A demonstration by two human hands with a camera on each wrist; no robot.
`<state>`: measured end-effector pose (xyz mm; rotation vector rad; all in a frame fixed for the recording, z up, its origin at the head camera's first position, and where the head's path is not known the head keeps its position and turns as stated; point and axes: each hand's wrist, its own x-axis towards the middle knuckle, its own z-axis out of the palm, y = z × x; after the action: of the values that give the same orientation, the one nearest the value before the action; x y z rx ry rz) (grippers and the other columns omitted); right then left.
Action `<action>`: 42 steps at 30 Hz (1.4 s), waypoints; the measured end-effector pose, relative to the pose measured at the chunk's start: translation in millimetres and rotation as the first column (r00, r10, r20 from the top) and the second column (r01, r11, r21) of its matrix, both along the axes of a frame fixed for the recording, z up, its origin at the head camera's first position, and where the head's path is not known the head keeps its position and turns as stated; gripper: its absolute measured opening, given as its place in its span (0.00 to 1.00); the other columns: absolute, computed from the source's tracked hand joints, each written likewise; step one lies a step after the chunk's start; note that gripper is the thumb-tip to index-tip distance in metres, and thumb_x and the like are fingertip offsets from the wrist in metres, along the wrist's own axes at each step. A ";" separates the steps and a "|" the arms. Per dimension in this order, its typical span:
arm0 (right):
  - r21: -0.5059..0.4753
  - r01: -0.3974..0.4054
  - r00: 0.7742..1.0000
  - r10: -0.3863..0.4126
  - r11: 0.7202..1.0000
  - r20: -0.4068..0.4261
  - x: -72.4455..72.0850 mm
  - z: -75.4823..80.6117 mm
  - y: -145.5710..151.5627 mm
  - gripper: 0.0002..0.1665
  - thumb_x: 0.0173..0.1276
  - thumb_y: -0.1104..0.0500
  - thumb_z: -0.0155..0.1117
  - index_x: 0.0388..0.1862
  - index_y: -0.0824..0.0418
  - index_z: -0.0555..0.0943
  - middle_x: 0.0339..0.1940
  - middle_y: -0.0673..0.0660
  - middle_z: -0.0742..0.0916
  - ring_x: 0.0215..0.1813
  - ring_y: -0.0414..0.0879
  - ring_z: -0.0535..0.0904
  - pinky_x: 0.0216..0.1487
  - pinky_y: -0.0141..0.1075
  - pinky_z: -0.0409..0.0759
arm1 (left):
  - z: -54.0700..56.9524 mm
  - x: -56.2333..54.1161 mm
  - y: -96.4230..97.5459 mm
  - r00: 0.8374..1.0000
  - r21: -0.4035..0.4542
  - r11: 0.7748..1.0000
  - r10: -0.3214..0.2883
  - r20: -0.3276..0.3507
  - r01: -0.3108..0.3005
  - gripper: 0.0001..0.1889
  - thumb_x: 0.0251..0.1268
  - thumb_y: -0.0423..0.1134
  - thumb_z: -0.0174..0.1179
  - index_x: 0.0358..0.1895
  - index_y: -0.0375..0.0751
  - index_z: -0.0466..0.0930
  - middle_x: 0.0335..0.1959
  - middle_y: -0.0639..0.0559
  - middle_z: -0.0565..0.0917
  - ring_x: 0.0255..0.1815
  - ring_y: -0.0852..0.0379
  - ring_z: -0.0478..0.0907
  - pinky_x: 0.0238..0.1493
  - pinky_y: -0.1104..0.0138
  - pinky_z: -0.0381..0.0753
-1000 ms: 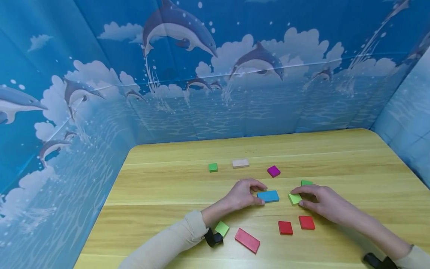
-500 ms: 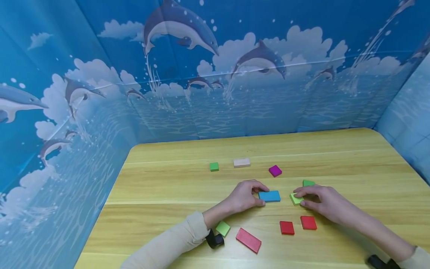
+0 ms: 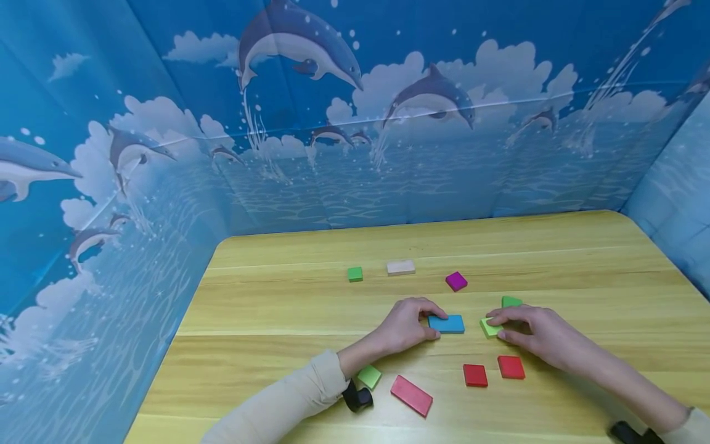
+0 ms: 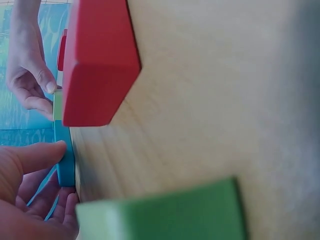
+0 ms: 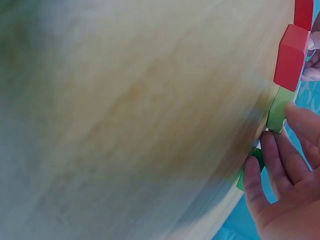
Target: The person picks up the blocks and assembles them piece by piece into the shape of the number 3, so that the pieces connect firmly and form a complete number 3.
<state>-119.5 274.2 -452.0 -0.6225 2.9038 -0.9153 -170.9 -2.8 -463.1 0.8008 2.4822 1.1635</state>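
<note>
My left hand point(image 3: 407, 324) holds the left end of a blue rectangular block point(image 3: 450, 324), thumb on the near side and fingers on the far side. To its right, across a small gap in the head view, lies a light green block point(image 3: 490, 328). My right hand point(image 3: 535, 333) pinches that one between thumb and index finger; the fingers cover part of its top. Just beyond it sits a green triangular block point(image 3: 511, 301), partly behind the right hand. In the left wrist view the blue block point(image 4: 65, 157) shows between thumb and fingers. The right wrist view shows the thumb against the light green block point(image 5: 280, 111).
Two red square blocks point(image 3: 475, 375) lie nearer me on the wooden table point(image 3: 266, 296). A pinkish-red rectangular block point(image 3: 412, 396) and another light green block point(image 3: 368, 376) are by my left forearm. Farther back are a green block point(image 3: 355, 274), a pale block point(image 3: 401, 267) and a purple block point(image 3: 457, 281).
The whole scene sits slightly farther right in the head view. Both hands keep their hold, and the blocks lie much as before relative to one another.
</note>
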 end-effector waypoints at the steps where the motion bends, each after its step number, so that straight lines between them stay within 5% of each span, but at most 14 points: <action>1: -0.001 0.000 1.000 0.000 1.000 -0.005 0.0 -0.1 0.1 0.17 0.59 0.61 0.75 0.46 0.46 0.86 0.50 0.45 0.86 0.52 0.48 0.81 0.49 0.38 0.81 | -0.4 0.4 -0.1 1.000 0.005 1.000 0.002 0.003 -0.002 0.13 0.58 0.35 0.71 0.46 0.52 0.88 0.48 0.66 0.82 0.48 0.69 0.74 0.53 0.74 0.71; 25: -0.011 -0.012 0.998 0.012 1.000 -0.061 1.8 -1.2 -1.5 0.17 0.57 0.62 0.76 0.45 0.47 0.86 0.48 0.45 0.87 0.50 0.43 0.82 0.46 0.33 0.81 | 1.6 0.6 -23.4 0.999 0.103 0.994 0.033 0.039 -0.037 0.12 0.60 0.29 0.67 0.45 0.48 0.88 0.48 0.64 0.83 0.52 0.68 0.75 0.58 0.70 0.71; 42: -0.015 -0.011 0.996 0.010 1.000 -0.086 2.4 -2.9 -0.9 0.17 0.58 0.61 0.76 0.45 0.47 0.86 0.48 0.44 0.87 0.51 0.40 0.81 0.47 0.30 0.79 | 0.5 0.4 -46.2 0.996 0.133 0.987 0.085 0.022 -0.088 0.14 0.58 0.27 0.67 0.45 0.47 0.88 0.47 0.62 0.83 0.48 0.63 0.76 0.50 0.70 0.75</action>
<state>-117.1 273.3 -454.9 -0.6942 2.9684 -0.9333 -170.5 -49.0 -462.5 0.7203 2.4683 1.3740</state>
